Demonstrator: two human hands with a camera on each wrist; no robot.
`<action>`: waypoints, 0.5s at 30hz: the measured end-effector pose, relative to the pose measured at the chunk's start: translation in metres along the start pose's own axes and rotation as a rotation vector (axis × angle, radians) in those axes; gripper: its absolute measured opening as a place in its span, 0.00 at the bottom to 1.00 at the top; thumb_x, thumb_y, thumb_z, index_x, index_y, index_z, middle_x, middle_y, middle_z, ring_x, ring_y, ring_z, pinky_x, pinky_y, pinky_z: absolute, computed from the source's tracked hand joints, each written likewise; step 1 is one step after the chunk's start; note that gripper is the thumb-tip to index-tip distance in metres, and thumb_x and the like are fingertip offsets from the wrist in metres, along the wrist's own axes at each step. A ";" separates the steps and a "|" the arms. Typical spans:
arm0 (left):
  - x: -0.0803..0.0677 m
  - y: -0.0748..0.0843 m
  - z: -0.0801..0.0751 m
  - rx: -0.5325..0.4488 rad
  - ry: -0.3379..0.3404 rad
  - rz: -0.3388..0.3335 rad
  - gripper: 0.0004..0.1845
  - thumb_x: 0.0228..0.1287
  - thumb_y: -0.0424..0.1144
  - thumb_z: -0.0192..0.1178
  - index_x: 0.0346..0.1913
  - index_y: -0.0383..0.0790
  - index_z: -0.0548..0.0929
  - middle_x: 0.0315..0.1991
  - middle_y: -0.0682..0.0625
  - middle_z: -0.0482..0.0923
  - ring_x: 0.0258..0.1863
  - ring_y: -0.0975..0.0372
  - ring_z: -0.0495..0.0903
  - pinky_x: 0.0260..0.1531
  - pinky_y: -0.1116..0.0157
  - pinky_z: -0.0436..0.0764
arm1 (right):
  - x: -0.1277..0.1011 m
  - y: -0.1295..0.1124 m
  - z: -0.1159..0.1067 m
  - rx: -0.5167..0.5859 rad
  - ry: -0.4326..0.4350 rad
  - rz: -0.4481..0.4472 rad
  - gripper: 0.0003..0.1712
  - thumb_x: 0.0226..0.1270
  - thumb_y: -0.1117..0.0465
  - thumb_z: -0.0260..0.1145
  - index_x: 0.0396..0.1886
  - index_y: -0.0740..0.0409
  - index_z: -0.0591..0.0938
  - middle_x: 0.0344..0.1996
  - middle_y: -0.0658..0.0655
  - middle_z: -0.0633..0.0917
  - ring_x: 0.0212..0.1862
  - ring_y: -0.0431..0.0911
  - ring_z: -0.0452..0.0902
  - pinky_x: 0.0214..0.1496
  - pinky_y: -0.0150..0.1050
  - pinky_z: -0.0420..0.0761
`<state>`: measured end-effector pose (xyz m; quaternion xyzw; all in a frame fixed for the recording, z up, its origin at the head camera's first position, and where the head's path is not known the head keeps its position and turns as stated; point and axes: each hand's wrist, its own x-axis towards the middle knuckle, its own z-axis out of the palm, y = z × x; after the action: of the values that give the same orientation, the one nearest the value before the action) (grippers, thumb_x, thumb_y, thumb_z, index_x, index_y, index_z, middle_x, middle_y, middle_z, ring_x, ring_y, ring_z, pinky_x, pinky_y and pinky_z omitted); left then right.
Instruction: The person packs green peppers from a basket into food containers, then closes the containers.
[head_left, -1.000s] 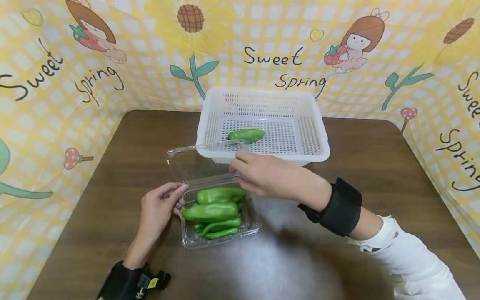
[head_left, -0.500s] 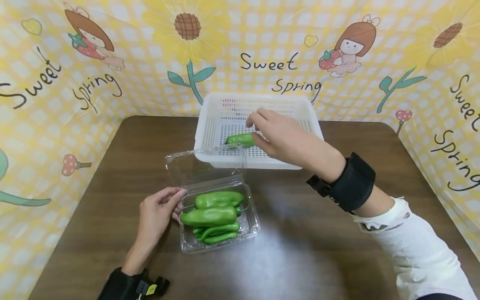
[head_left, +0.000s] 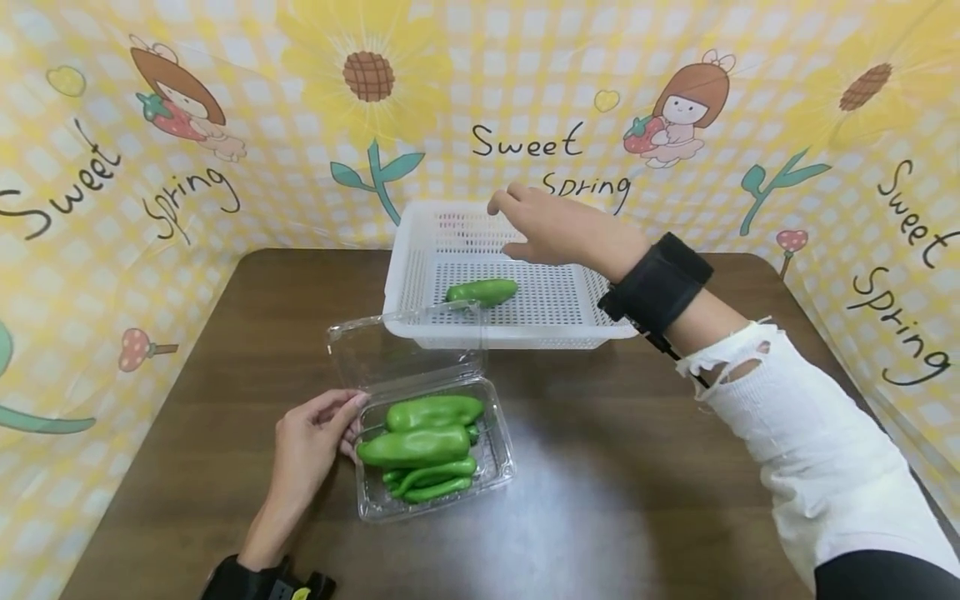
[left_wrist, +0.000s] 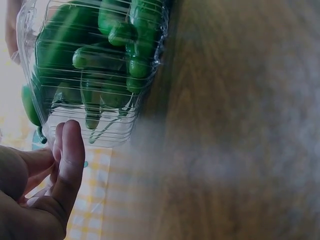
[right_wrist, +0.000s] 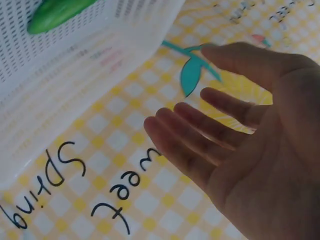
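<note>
A dark wooden table (head_left: 615,467) is sitting inside yellow checked walls (head_left: 247,125), with light glaring at 6 o'clock.

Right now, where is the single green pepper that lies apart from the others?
In the head view the lone green pepper lies inside the white basket, toward its left front, behind the clear box and below the empty right hand.

Right arm wore a white ripped sleeve (head_left: 810,450) behind a black wrist strap (head_left: 657,282); left wrist strap (head_left: 247,581) black too.
</note>
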<state>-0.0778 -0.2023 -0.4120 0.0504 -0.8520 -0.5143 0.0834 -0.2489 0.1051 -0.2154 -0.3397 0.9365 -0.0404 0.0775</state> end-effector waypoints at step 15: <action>-0.002 -0.002 0.000 -0.018 -0.004 0.000 0.10 0.67 0.44 0.65 0.41 0.41 0.88 0.23 0.45 0.85 0.15 0.64 0.81 0.15 0.64 0.84 | 0.056 0.022 0.016 0.039 -0.187 0.102 0.41 0.66 0.52 0.70 0.72 0.55 0.61 0.69 0.61 0.67 0.56 0.52 0.74 0.64 0.48 0.77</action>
<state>-0.0757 -0.2033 -0.4136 0.0487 -0.8475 -0.5221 0.0824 -0.3024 0.0853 -0.2407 -0.2924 0.9403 -0.0225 0.1730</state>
